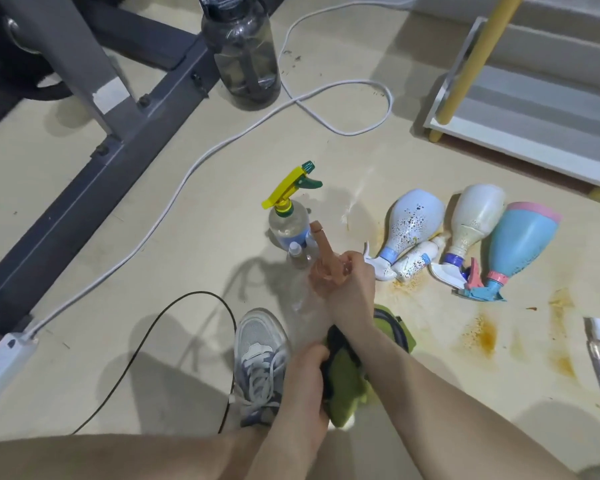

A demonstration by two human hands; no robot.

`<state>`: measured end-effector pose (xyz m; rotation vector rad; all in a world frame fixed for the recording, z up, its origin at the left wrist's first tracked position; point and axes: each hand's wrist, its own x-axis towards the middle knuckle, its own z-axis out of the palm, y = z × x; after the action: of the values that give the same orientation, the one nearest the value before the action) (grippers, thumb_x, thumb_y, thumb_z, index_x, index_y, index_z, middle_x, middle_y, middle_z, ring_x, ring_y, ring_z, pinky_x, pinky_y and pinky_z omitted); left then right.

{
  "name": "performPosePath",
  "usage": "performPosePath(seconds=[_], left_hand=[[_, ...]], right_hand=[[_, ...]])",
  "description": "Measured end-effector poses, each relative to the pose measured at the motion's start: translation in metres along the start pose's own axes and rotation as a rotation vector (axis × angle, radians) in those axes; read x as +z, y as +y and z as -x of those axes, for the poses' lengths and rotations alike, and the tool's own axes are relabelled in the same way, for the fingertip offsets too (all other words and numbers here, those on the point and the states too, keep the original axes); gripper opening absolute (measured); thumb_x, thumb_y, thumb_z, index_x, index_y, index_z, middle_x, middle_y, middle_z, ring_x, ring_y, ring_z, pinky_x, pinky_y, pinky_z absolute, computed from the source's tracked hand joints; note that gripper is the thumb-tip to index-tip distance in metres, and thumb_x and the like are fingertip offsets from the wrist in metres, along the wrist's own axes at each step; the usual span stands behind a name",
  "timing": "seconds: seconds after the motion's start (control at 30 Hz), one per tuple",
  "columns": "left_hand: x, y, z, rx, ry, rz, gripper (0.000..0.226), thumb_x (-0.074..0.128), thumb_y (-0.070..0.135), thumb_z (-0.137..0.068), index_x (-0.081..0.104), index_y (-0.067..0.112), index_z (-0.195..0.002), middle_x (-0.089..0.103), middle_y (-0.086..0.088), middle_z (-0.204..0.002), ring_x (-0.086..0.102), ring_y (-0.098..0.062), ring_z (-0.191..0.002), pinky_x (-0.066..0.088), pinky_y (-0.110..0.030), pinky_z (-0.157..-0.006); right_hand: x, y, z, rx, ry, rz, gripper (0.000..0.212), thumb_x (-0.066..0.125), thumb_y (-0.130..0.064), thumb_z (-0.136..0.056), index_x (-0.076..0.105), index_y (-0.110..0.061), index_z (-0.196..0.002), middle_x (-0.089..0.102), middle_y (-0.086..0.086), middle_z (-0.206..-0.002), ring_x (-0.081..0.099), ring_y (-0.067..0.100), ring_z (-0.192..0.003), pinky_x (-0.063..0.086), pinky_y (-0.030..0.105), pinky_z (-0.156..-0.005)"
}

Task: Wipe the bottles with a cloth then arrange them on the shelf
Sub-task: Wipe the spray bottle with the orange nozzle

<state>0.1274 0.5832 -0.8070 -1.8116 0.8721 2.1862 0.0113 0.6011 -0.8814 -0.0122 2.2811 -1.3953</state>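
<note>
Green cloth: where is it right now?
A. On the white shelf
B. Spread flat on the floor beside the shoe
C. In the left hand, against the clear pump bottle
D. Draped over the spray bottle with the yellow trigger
C: the left hand grips the green cloth against the lower end of the clear pump bottle, whose neck the right hand holds.

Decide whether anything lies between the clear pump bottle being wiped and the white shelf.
Yes: stained spray bottles lie on the floor between the clear pump bottle and the white shelf; lifted over them, the way looks open.
</note>
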Motion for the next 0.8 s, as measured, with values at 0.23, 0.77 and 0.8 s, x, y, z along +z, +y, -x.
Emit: performPosePath(seconds=[0.23, 0.77, 0.8], left_hand=[[0.02, 0.012, 0.008, 0.103, -0.068, -0.055, 0.032, 0.056, 0.026, -0.097, 0.078, 0.004, -0.091, 0.075, -0.017, -0.089, 0.073, -0.029, -0.084, 0.057, -0.04, -0.085], [0.102, 0.06, 0.167, 1.131, -0.372, -0.359, 0.03, 0.048, 0.02, -0.101, 0.057, 0.021, -0.073, 0.047, -0.003, -0.067, 0.04, -0.019, -0.065, 0.034, -0.034, -0.06], [0.109, 0.061, 0.181, 1.098, -0.401, -0.27, 0.027, 0.048, 0.018, -0.102, 0.056, 0.02, -0.076, 0.047, -0.003, -0.064, 0.041, -0.019, -0.06, 0.037, -0.031, -0.055]], right_hand=[[-0.072, -0.032, 0.018, 0.301, -0.455, -0.204, 0.032, 0.068, -0.043, -0.09, 0.068, -0.021, -0.113, 0.07, 0.004, -0.092, 0.065, 0.024, -0.093, 0.05, 0.041, -0.091], [-0.259, -0.096, 0.174, -0.181, 0.092, -0.393, 0.02, 0.062, -0.013, -0.096, 0.08, -0.017, -0.088, 0.067, -0.005, -0.077, 0.055, 0.007, -0.074, 0.056, 0.039, -0.08], [-0.269, -0.094, 0.184, -0.213, 0.216, -0.433, 0.025, 0.063, -0.011, -0.095, 0.08, -0.024, -0.083, 0.068, -0.011, -0.077, 0.057, 0.004, -0.073, 0.056, 0.034, -0.083]])
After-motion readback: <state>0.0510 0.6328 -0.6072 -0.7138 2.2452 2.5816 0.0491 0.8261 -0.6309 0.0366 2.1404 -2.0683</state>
